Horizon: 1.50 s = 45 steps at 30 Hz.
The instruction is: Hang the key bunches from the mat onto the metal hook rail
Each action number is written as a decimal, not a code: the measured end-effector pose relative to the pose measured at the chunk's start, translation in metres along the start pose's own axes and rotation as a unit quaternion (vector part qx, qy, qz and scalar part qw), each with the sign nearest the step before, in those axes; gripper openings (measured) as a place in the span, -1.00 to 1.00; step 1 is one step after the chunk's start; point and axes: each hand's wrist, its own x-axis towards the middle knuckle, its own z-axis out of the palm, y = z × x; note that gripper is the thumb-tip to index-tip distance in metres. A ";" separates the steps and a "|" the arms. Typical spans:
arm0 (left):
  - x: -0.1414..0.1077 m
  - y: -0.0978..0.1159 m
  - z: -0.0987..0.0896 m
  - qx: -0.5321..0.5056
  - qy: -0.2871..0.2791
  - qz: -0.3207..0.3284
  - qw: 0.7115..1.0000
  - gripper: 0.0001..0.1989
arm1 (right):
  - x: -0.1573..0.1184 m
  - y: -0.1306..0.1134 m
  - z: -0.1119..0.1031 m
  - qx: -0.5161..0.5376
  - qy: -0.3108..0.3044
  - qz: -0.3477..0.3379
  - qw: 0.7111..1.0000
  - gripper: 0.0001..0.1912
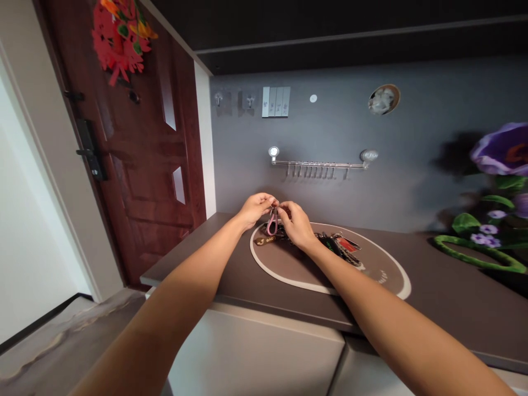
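Both my hands meet above the left part of a brown oval mat (289, 273) with a pale rim. My left hand (256, 210) pinches the metal top of a keychain with a pink strap loop (272, 224). Fingers of my right hand (297, 224) close on the same keychain from the other side; the exact grip is hidden. Below them on the mat lies a brown tag with pale lettering (265, 241). Right of my right wrist rests a pile of keys and cords (336, 247), with a red card-like piece (347, 245) in it.
A clear rail with several small hooks (317, 164) is fixed to the grey wall behind. Two hooks (249, 101) and a switch panel (276, 102) sit higher up. Purple artificial flowers (501, 151) stand at the right. A dark red door (140, 165) is at the left.
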 end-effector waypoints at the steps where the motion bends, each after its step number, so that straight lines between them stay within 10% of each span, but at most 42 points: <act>1: 0.000 0.000 0.001 -0.005 -0.001 0.001 1.000 -0.81 | 0.000 0.000 0.001 0.004 0.004 0.001 1.000 -0.74; 21: -0.003 0.005 0.005 0.005 -0.006 0.061 0.998 -0.65 | 0.008 0.006 0.000 0.210 0.065 0.106 0.970 -0.71; 30: 0.001 -0.008 0.000 0.134 0.106 0.015 0.985 -0.66 | 0.022 0.003 -0.006 0.274 0.106 0.156 0.943 -0.75; 38: 0.000 -0.014 -0.004 0.498 0.063 0.042 0.864 -0.68 | 0.059 -0.004 -0.011 0.347 0.156 0.233 0.895 -0.90; 45: -0.006 -0.008 0.001 0.613 0.014 0.030 0.789 -0.65 | 0.097 -0.006 -0.006 0.427 0.170 0.305 0.834 -0.85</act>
